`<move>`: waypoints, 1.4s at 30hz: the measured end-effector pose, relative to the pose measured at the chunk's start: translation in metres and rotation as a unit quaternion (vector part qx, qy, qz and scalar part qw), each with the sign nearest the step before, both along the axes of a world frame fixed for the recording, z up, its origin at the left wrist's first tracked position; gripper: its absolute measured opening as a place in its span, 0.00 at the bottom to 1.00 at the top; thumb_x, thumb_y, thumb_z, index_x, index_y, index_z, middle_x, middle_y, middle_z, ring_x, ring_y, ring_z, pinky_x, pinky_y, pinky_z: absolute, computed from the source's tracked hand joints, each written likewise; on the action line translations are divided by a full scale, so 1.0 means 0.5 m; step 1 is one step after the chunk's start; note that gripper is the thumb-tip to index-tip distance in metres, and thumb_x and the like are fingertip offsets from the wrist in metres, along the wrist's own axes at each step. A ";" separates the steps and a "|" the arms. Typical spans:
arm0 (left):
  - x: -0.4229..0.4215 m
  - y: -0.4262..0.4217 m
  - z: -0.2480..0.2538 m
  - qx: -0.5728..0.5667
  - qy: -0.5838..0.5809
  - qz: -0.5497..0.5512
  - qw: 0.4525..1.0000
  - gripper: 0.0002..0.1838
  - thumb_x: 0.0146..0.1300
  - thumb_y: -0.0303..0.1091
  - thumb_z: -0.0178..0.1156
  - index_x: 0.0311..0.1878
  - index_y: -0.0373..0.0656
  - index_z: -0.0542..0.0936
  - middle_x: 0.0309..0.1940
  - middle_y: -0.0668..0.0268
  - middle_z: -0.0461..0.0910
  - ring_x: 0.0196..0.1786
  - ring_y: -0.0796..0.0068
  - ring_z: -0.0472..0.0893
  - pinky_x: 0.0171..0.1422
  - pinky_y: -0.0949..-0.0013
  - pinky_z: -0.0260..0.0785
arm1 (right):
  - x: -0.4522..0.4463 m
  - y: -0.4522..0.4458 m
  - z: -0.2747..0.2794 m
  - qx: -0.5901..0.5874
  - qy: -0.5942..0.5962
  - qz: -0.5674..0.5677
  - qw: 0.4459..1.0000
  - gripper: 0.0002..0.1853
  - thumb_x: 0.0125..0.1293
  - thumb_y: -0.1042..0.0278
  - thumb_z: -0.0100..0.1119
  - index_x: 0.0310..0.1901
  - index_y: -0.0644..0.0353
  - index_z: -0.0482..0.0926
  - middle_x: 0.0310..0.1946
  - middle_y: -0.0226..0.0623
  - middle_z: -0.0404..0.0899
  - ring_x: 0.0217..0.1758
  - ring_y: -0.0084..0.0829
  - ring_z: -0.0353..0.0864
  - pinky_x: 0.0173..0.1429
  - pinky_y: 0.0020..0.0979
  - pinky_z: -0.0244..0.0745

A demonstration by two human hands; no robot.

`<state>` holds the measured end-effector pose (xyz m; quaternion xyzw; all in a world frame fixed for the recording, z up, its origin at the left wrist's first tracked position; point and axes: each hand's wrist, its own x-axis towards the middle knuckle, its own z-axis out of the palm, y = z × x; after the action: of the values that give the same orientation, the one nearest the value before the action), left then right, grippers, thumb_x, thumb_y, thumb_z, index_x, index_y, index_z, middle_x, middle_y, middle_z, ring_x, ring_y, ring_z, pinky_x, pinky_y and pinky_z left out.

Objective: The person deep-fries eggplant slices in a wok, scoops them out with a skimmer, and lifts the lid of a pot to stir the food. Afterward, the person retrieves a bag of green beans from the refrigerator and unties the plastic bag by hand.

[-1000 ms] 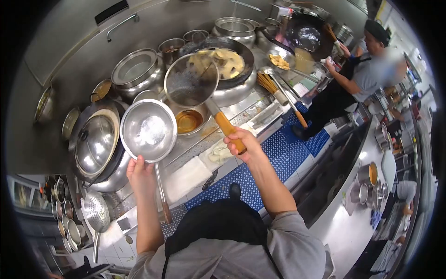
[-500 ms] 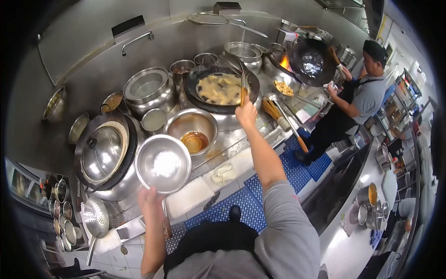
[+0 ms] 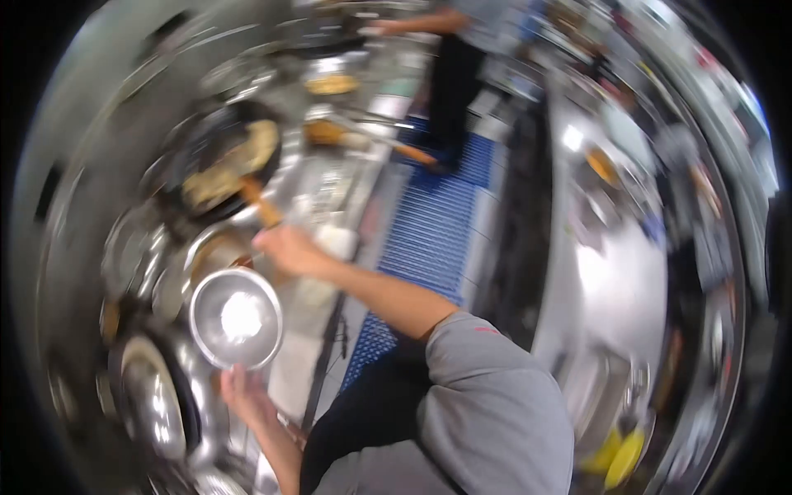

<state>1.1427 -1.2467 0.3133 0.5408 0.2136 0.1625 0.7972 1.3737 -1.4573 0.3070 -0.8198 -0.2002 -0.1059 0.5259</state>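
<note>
My left hand (image 3: 247,394) grips the near rim of a shiny steel mixing bowl (image 3: 236,318), its bright inside facing up. My right hand (image 3: 289,247) is closed round a wooden-handled cooking utensil (image 3: 261,203); blur hides its head, which reaches toward the dark wok (image 3: 264,169). Pale yellowish food (image 3: 210,183) lies in that wok. Just behind the held bowl, a wider steel bowl (image 3: 198,247) is partly covered by it.
A domed lid (image 3: 157,400) sits on another wok at lower left. A co-worker's arm (image 3: 421,23) and dark trousers (image 3: 454,91) show at the top. Blue mats (image 3: 429,214) cover the aisle floor, and a steel counter (image 3: 619,305) runs along the right.
The view has swung to the right and is now smeared by motion. Both hands keep their holds; the utensil's handle now points up and left toward the wok.
</note>
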 end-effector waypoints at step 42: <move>-0.220 -0.084 0.000 0.338 0.008 -0.632 0.698 0.19 0.70 0.48 0.59 0.52 0.43 0.84 0.43 0.60 0.86 0.47 0.64 0.84 0.51 0.63 0.73 | -0.392 -0.379 0.188 -0.174 0.127 0.026 0.976 0.11 0.71 0.66 0.58 0.40 0.64 0.85 0.19 0.23 0.73 0.20 0.15 0.65 0.22 0.22 0.60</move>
<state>1.0329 -1.2885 0.3131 0.7830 -0.2413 -0.3222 0.4742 1.1775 -1.6466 0.4008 -0.9001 -0.1679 0.0492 0.3990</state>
